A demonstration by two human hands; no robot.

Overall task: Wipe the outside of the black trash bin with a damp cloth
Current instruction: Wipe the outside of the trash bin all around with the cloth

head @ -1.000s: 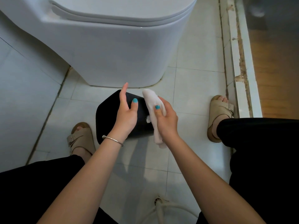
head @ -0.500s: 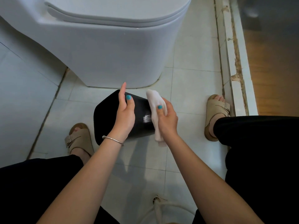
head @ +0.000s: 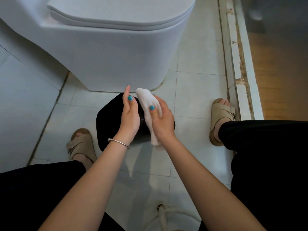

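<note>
The black trash bin [head: 108,124] lies tipped on the white tiled floor in front of the toilet, between my feet. My left hand [head: 129,116] rests on the bin with its fingers straight and the thumb up. My right hand [head: 160,120] grips a white cloth [head: 146,99] and presses it against the bin's right part. The cloth's lower end hangs out below my right palm. Both hands hide most of the bin's middle and right side.
A white toilet [head: 108,52] stands just beyond the bin. My sandalled feet [head: 81,145] [head: 220,117] flank it. A white door sill [head: 240,64] runs along the right, wooden floor beyond. A white hose [head: 162,214] lies near the bottom.
My two hands have come closer together over the bin. The right hand has moved the cloth left and up across the bin's surface.
</note>
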